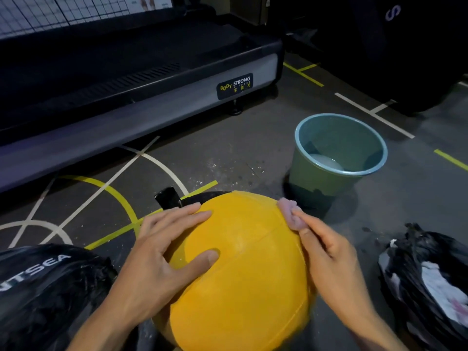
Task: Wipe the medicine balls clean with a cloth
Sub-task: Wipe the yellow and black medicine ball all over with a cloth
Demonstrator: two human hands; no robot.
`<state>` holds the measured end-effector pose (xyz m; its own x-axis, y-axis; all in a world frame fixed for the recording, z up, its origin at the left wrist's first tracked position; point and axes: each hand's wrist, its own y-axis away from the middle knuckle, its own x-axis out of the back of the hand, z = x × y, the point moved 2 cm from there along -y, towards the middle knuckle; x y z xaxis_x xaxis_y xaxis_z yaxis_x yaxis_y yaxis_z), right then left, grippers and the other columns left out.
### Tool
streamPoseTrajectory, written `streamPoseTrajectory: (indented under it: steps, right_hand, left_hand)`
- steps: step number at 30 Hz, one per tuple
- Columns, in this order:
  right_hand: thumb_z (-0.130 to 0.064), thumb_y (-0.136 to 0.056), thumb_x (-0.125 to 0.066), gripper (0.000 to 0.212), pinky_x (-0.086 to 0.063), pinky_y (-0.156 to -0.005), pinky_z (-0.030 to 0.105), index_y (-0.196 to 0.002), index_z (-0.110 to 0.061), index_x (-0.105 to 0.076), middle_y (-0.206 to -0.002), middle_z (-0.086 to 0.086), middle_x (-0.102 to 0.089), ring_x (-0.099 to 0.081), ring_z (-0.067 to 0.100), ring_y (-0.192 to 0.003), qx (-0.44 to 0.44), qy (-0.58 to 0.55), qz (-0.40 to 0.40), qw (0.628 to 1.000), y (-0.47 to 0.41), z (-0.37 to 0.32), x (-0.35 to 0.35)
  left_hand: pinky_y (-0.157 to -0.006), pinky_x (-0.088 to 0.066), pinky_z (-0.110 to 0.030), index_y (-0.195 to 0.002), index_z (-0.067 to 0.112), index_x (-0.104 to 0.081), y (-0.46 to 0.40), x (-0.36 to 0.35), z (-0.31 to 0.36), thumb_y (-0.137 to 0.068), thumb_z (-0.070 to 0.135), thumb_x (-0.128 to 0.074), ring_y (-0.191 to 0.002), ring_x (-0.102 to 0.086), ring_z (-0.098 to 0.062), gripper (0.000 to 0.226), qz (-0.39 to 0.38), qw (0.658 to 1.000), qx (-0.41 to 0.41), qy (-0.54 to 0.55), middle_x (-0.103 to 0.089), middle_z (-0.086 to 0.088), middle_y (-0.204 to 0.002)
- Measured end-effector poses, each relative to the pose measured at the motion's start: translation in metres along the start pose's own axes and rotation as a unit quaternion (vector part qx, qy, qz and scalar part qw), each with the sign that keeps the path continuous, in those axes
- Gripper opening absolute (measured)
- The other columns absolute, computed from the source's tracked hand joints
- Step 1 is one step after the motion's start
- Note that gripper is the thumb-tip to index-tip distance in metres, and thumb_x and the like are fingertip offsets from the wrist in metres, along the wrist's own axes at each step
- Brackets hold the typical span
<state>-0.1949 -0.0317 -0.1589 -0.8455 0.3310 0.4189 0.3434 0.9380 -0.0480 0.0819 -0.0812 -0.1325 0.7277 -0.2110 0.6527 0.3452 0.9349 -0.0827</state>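
one yellow ball (pixel 243 269), one cloth (pixel 291 215), one bucket (pixel 329 181), two hands

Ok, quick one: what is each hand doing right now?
Left hand: open, fingers spread flat on the yellow medicine ball.
Right hand: pinching the pink cloth against the ball's upper right side.

The medicine ball (pixel 243 269) is plain orange-yellow, the cloth (pixel 291 215) against it pale pink. The bucket (pixel 329 183) is grey-green with a blue rim. White and yellow lines cross the dark grey floor (pixel 228 153).
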Motion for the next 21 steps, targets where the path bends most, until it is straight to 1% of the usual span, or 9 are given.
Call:
streamPoseTrajectory:
  steps: [3,6,7,9,12,14,16,18,21]
  right_hand:
    - [-0.007,-0.102,-0.055,0.041,-0.032,-0.119,0.025,-0.131,-0.032,-0.067,-0.142,-0.031,-0.054,-0.044,-0.001,-0.141,0.175,0.026,-0.069,0.982,0.026,-0.034,-0.022]
    - [-0.01,-0.1,-0.052,0.039,-0.027,-0.122,0.03,-0.135,-0.02,-0.066,-0.151,-0.014,-0.052,-0.04,0.011,-0.147,0.339,0.091,-0.17,0.921,0.035,-0.042,-0.032]
    - [-0.007,-0.1,-0.052,0.039,-0.029,-0.122,0.03,-0.134,-0.021,-0.065,-0.149,-0.016,-0.053,-0.043,0.009,-0.144,0.323,0.083,-0.176,0.926,0.024,-0.036,-0.028]
    - [-0.004,-0.103,-0.053,0.042,-0.04,-0.114,0.026,-0.131,-0.031,-0.066,-0.137,-0.026,-0.061,-0.053,-0.003,-0.131,0.195,0.047,-0.141,0.969,-0.005,-0.023,-0.015]
    - [-0.026,-0.104,-0.051,0.035,-0.054,-0.089,0.027,-0.122,-0.054,-0.064,-0.113,-0.033,-0.068,-0.062,-0.009,-0.105,0.07,0.095,-0.096,0.988,-0.038,-0.014,-0.002]
    - [-0.025,-0.103,-0.053,0.037,-0.049,-0.088,0.017,-0.121,-0.055,-0.065,-0.118,-0.036,-0.066,-0.061,-0.011,-0.11,0.087,0.086,-0.109,0.986,-0.026,-0.024,-0.008]
    - [-0.014,-0.103,-0.056,0.039,-0.04,-0.104,0.012,-0.127,-0.042,-0.069,-0.132,-0.033,-0.061,-0.053,-0.011,-0.127,0.15,0.071,-0.144,0.976,-0.004,-0.04,-0.016]
    - [-0.01,-0.099,-0.056,0.04,-0.032,-0.115,0.015,-0.131,-0.031,-0.069,-0.14,-0.026,-0.058,-0.045,-0.003,-0.139,0.215,0.068,-0.188,0.956,0.012,-0.044,-0.019]
    - [-0.007,-0.096,-0.057,0.042,-0.035,-0.117,0.028,-0.132,-0.028,-0.068,-0.143,-0.021,-0.058,-0.045,0.003,-0.141,0.212,0.051,-0.203,0.955,0.013,-0.038,-0.01]
  left_hand:
    - [-0.107,-0.033,-0.037,-0.136,0.063,-0.05,0.003,-0.001,0.0,-0.072,0.078,-0.065,-0.145,-0.028,-0.003,0.067,0.005,1.0,0.004,-0.004,-0.043,0.037,-0.148]
    - [-0.105,-0.037,-0.034,-0.137,0.061,-0.051,0.009,-0.001,-0.002,-0.074,0.072,-0.066,-0.145,-0.031,-0.007,0.065,0.006,1.0,0.0,-0.007,-0.046,0.035,-0.148]
    - [-0.104,-0.037,-0.033,-0.137,0.061,-0.051,0.011,-0.002,-0.003,-0.074,0.072,-0.067,-0.146,-0.03,-0.007,0.066,0.005,1.0,0.002,-0.003,-0.046,0.035,-0.148]
    - [-0.105,-0.034,-0.034,-0.136,0.062,-0.051,0.015,-0.004,-0.003,-0.073,0.075,-0.067,-0.147,-0.026,-0.002,0.066,0.003,1.0,0.012,0.008,-0.043,0.036,-0.149]
    - [-0.111,-0.031,-0.042,-0.136,0.062,-0.051,0.018,-0.008,0.002,-0.074,0.077,-0.067,-0.147,-0.024,0.001,0.066,0.0,1.0,0.008,0.009,-0.041,0.037,-0.15]
    - [-0.117,-0.028,-0.053,-0.137,0.062,-0.05,0.018,-0.008,0.003,-0.075,0.076,-0.067,-0.148,-0.021,0.003,0.066,-0.004,1.0,0.006,0.013,-0.04,0.037,-0.151]
    - [-0.12,-0.023,-0.058,-0.138,0.061,-0.049,0.02,-0.008,0.003,-0.077,0.074,-0.068,-0.149,-0.021,0.003,0.066,-0.015,1.0,0.001,0.01,-0.04,0.037,-0.152]
    - [-0.122,-0.018,-0.059,-0.14,0.058,-0.049,0.024,-0.007,0.001,-0.08,0.07,-0.069,-0.15,-0.021,0.001,0.064,-0.027,0.999,-0.012,0.014,-0.04,0.035,-0.152]
    - [-0.123,-0.015,-0.056,-0.141,0.057,-0.05,0.027,-0.007,0.002,-0.083,0.067,-0.07,-0.152,-0.02,-0.001,0.062,-0.04,0.999,-0.027,0.02,-0.039,0.034,-0.154]
